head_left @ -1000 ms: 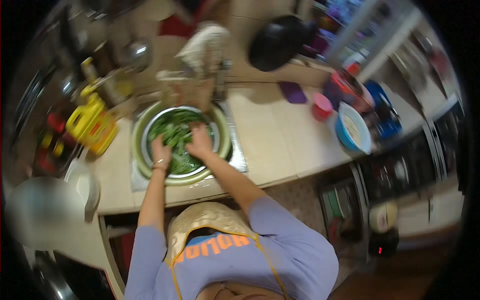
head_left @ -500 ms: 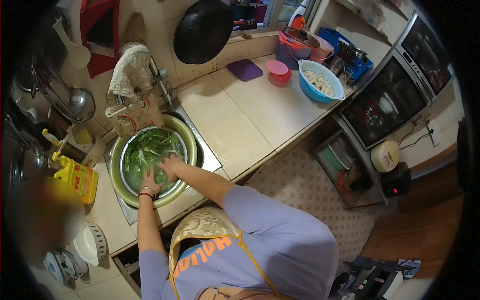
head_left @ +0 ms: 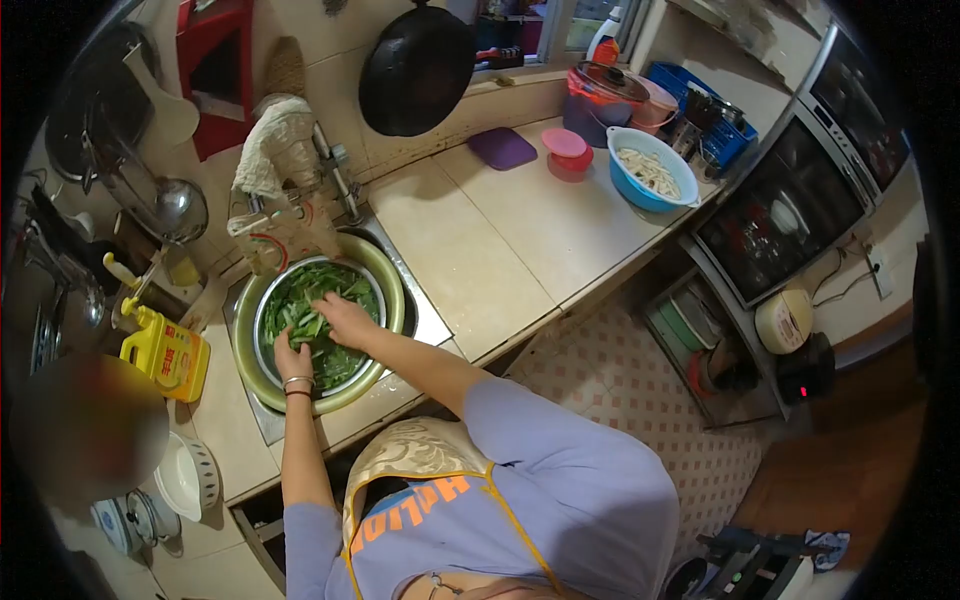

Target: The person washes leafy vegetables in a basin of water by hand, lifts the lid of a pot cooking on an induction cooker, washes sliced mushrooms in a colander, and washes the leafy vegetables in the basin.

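Leafy greens (head_left: 345,283) lie in water in a silver metal bowl (head_left: 381,305), which sits inside a wider olive-coloured basin (head_left: 396,290) in the sink. My left hand (head_left: 293,358), with bands at the wrist, is at the near-left part of the bowl, its fingers curled into the greens. Reaching in from the right, my right hand (head_left: 345,318) has its fingers closed around some leaves near the middle. The two hands are close together, and leaves partly hide the fingertips.
A cloth-wrapped faucet (head_left: 270,150) rises behind the basin. On the left stand a yellow jug (head_left: 172,352) and a white bowl (head_left: 186,472). Along the right counter are a purple mat (head_left: 502,149), a pink-lidded container (head_left: 566,155) and a blue colander (head_left: 650,195) with pale food pieces.
Both hands have come up from lower in the water and now grip greens nearer the bowl's middle. The greens have shifted towards the hands, and the whole view has moved slightly.
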The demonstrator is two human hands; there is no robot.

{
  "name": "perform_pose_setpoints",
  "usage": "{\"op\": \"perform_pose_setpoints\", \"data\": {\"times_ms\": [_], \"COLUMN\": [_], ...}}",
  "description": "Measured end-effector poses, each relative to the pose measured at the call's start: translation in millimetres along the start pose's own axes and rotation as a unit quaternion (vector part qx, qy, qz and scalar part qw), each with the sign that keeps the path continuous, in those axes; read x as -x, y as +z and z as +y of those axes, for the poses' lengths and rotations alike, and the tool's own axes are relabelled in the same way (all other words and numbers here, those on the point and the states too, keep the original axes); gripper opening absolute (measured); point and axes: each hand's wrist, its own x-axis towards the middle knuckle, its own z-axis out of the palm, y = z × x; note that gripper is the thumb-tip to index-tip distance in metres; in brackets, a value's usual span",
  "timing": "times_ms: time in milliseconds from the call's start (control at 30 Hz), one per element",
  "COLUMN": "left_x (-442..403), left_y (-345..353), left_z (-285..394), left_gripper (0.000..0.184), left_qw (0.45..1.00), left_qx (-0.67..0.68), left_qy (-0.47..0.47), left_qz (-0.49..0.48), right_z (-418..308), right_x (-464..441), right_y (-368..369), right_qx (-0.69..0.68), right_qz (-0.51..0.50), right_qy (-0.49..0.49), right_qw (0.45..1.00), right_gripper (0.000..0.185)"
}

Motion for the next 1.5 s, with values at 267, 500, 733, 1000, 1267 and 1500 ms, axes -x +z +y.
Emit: {"op": "perform_pose_setpoints", "data": {"times_ms": [267, 500, 733, 1000, 1267, 1500], "left_x": [8, 6, 10, 7, 13, 32], "left_y": [-2, -1, 14, 22, 0, -19], "left_z": [14, 26, -11, -22, -13, 36], "left_gripper": [0.088, 0.092, 0.093, 0.091, 0.09, 0.064], "left_qw": [0.988, 0.898, 0.951, 0.963, 0.97, 0.962], "left_qx": [-0.091, -0.201, -0.116, -0.05, -0.152, -0.214], "left_qy": [-0.056, -0.138, -0.055, 0.032, 0.048, -0.097], "left_qz": [-0.114, -0.366, -0.282, -0.263, -0.181, -0.136], "right_z": [-5, 15, -19, 3, 37, 237], "right_x": [1, -7, -42, -38, -20, 61], "right_y": [2, 17, -13, 3, -113, -461], "right_qx": [0.169, 0.209, 0.21, -0.012, -0.172, 0.031], "right_qz": [-0.097, -0.331, -0.171, -0.063, 0.056, 0.199], "right_qy": [0.1, 0.138, 0.074, 0.009, -0.02, 0.108], "right_qw": [0.976, 0.91, 0.96, 0.998, 0.983, 0.974], "right_gripper": [0.096, 0.096, 0.039, 0.032, 0.015, 0.016]}}
